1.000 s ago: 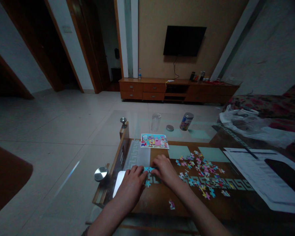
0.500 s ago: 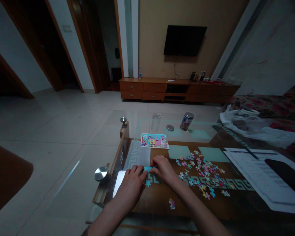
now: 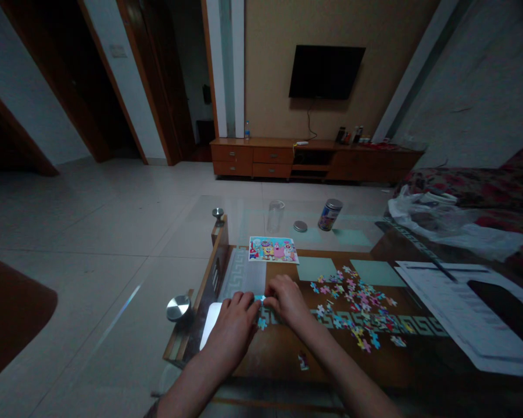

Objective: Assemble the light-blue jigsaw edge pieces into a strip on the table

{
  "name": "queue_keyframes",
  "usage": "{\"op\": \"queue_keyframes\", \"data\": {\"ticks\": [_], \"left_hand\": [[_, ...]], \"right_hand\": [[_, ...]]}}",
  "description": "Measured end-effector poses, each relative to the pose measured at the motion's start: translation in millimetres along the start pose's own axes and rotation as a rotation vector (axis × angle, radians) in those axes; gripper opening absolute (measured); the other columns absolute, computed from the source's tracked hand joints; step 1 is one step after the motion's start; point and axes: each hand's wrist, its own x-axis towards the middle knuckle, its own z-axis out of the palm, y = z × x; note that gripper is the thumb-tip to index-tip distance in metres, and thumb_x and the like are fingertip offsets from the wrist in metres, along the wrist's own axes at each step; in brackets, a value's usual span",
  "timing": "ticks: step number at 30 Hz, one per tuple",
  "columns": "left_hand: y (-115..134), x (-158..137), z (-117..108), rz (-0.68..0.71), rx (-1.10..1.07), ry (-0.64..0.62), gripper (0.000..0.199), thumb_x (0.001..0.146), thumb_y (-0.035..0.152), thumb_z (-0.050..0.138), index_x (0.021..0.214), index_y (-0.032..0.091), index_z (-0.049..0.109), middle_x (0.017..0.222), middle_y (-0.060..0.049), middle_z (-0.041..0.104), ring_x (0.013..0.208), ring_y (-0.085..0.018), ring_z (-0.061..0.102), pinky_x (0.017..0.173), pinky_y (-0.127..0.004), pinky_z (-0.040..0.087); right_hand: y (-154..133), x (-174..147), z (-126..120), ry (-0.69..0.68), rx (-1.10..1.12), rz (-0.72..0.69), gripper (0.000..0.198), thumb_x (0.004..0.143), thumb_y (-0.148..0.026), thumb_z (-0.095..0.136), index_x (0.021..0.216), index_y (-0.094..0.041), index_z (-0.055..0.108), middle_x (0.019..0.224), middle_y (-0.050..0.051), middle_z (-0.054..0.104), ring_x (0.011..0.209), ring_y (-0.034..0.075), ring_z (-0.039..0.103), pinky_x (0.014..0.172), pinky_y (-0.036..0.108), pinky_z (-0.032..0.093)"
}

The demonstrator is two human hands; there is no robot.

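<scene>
Both hands meet over blue jigsaw puzzle pieces (image 3: 260, 298) on the glass table. My left hand (image 3: 236, 316) has its fingers bent down at the left side of these pieces. From the right, my right hand (image 3: 286, 296) pinches at their edge with thumb and forefinger. Another light-blue puzzle piece (image 3: 262, 324) lies just below, beside my left fingers. Nearer to me rests a dark piece with some white (image 3: 303, 361). A loose heap of puzzle pieces (image 3: 361, 299) spreads to the right. Beyond my hands is a colourful cartoon picture card (image 3: 273, 250). My fingers partly hide the pieces they touch.
Farther back stand a clear cup (image 3: 276, 217), a round lid (image 3: 300, 226) and a printed can (image 3: 330, 215). Papers (image 3: 453, 313) with a dark phone-like object (image 3: 503, 307) lie at right, near a plastic bag (image 3: 453, 223). A metal knob (image 3: 178, 308) marks the table's left side.
My hands stay over the same blue pieces, with only slight finger movement. The whole view has shifted very slightly.
</scene>
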Motion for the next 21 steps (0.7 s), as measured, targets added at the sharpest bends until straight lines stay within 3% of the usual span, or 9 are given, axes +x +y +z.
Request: {"op": "queue_keyframes", "data": {"ticks": [9, 12, 16, 21], "left_hand": [[9, 3, -12, -0.062, 0.022, 0.007, 0.032, 0.09, 0.015, 0.05, 0.12, 0.024, 0.057, 0.123, -0.006, 0.055, 0.117, -0.027, 0.047, 0.094, -0.042, 0.039], [20, 2, -17, -0.138, 0.034, -0.026, 0.032, 0.091, 0.017, 0.048, 0.121, 0.019, 0.057, 0.113, -0.01, 0.061, 0.107, -0.028, 0.055, 0.088, -0.04, 0.044], [40, -1, -14, -0.213, 0.026, -0.131, 0.044, 0.091, 0.019, 0.049, 0.135, 0.018, 0.046, 0.095, -0.011, 0.071, 0.085, -0.027, 0.067, 0.072, -0.036, 0.052], [53, 5, -11, -0.264, 0.025, -0.187, 0.053, 0.091, 0.021, 0.053, 0.141, 0.017, 0.039, 0.089, -0.012, 0.074, 0.084, -0.028, 0.07, 0.07, -0.035, 0.053]], "right_hand": [[31, -4, -20, 0.14, 0.148, 0.005, 0.016, 0.08, -0.014, 0.065, 0.094, -0.015, 0.072, 0.096, 0.009, 0.069, 0.095, 0.021, 0.058, 0.086, 0.03, 0.04], [36, -9, -28, 0.104, 0.089, 0.01, 0.017, 0.077, -0.012, 0.066, 0.091, -0.017, 0.073, 0.095, 0.007, 0.069, 0.096, 0.022, 0.057, 0.087, 0.031, 0.04], [32, -13, -23, 0.012, 0.037, -0.011, 0.023, 0.074, -0.015, 0.071, 0.096, -0.018, 0.072, 0.096, 0.008, 0.066, 0.098, 0.023, 0.055, 0.085, 0.031, 0.04], [21, -12, -11, -0.017, 0.028, -0.042, 0.028, 0.074, -0.018, 0.073, 0.101, -0.024, 0.071, 0.101, 0.006, 0.062, 0.099, 0.023, 0.052, 0.083, 0.031, 0.039]]}}
